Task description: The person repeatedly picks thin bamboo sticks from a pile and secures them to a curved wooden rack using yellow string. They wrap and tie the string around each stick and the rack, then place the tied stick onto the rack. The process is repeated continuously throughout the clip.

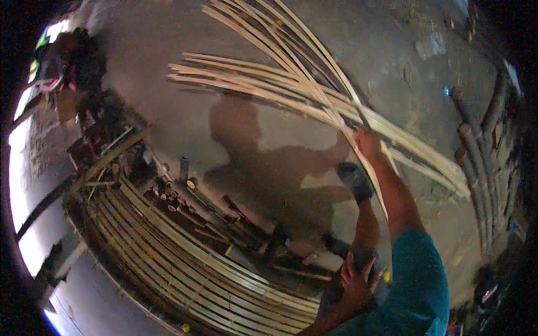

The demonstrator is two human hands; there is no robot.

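Long pale bamboo strips (241,75) lie fanned and crossed over one another on the floor. My right hand (368,143) reaches down to where they cross, its fingers closed round a strip (367,168) whose end runs back toward me along my forearm. Part of the grip is hidden behind the hand. My left hand (357,283) lies on my bent leg near the knee, fingers spread and holding nothing. My foot, in a dark shoe (354,178), stands just short of the strips.
A slatted bench (185,269) runs along the lower left. Beyond it are cut poles (174,201) with round ends showing. Thicker poles (476,162) lie at the far right. My shadow (235,123) falls across the concrete floor (151,45).
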